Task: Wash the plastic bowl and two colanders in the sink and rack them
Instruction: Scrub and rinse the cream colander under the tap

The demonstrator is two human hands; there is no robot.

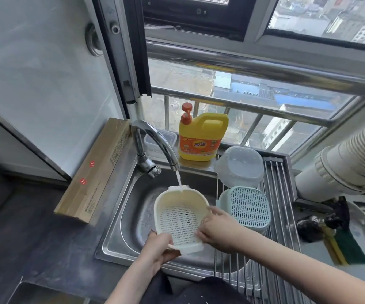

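While tap (155,145) runs | cream colander (180,216) tilted over sink (115,227) so stream hits far rim | L hand (158,249) grips near edge, R hand (217,229) pinches side rim | bowl (240,166) + green colander (248,207) upturned on rack (278,194) to drain.

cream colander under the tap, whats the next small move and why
Probably tilt the cream colander so the stream sweeps across its perforated base. Water from the tap now lands only on the far rim. The left hand grips the near edge and the right hand the right side. The clear bowl and green colander sit upside down on the rack.
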